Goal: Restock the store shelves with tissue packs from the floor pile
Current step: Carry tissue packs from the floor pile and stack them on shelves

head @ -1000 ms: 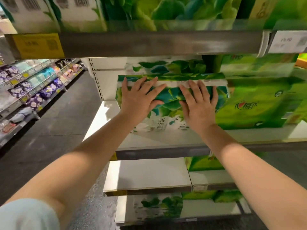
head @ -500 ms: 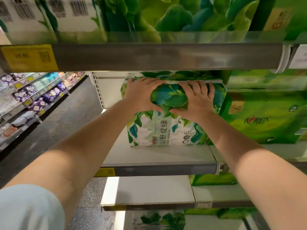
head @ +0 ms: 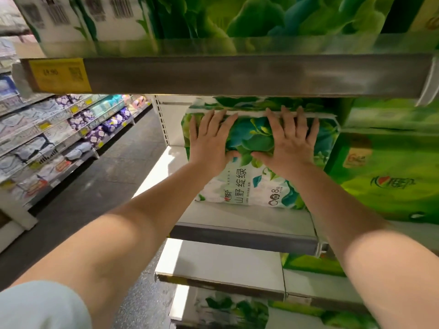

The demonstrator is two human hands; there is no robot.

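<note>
There is just one camera, worn on the person's head. It looks forward and a bit down, right into the shelf at about chest height. It is very close: both bare arms reach out from the bottom corners and fill much of the view. The shelf above cuts across the top, seen from a little below. On the left, the view runs far down the aisle floor. The wide lens bends the edges.

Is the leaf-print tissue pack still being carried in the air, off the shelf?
No: the leaf-print tissue pack stands on the shelf, with the left hand and right hand pressed flat on its front.
</note>
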